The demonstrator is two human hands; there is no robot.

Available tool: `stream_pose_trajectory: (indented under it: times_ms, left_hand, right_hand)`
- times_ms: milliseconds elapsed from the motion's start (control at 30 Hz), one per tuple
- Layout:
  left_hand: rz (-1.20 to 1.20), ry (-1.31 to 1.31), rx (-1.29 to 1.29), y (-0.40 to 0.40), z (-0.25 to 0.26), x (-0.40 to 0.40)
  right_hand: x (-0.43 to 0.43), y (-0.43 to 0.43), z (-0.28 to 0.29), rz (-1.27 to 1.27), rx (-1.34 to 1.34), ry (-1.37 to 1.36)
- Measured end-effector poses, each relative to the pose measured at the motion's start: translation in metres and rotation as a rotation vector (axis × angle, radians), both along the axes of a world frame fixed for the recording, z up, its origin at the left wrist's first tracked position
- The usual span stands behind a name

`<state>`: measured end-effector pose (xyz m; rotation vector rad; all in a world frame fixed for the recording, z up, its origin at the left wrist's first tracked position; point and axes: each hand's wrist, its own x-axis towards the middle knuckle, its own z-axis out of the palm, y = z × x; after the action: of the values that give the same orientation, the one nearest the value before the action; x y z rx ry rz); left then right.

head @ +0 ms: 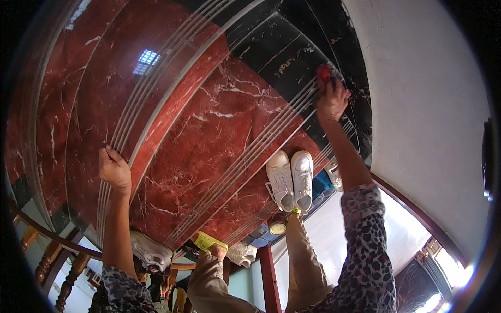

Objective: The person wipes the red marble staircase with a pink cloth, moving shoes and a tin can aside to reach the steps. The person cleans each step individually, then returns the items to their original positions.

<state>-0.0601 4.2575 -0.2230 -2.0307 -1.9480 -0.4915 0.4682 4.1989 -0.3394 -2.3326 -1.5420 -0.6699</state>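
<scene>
My right hand (332,99) is shut on a red object (323,72), blurred and mostly covered by my fingers, perhaps a cloth. It presses against the black marble border (287,51) of a stair step, close to the wall side. My left hand (116,168) is curled into a fist at the grooved edge of a higher step, and nothing shows in it. Between my hands spreads the red marble tread (219,129) with white veins. Below my right forearm, a pair of white lace-up sneakers (302,172) stands on a lower step.
A white wall (422,78) rises at the right. Turned wooden balusters (74,279) line the left. Lower down are a grey-white sneaker (150,250), smaller white shoes (240,252), a round tin (277,228) and a teal item (321,182). My foot wears a yellow slipper (207,240).
</scene>
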Motion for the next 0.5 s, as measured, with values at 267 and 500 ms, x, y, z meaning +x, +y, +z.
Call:
stream_pose_trajectory:
  times_ms: [267, 500]
  left_hand:
    - [-0.111, 0.01, 0.109, 0.0, -0.001, 0.005]
    - [-0.042, -0.058, 0.015, -0.001, 0.001, 0.0]
  right_hand:
    - [-0.308, -0.045, -0.056, 0.757, -0.51, 0.542]
    - [-0.272, 0.001, -0.087, 1.23, -0.497, 1.097]
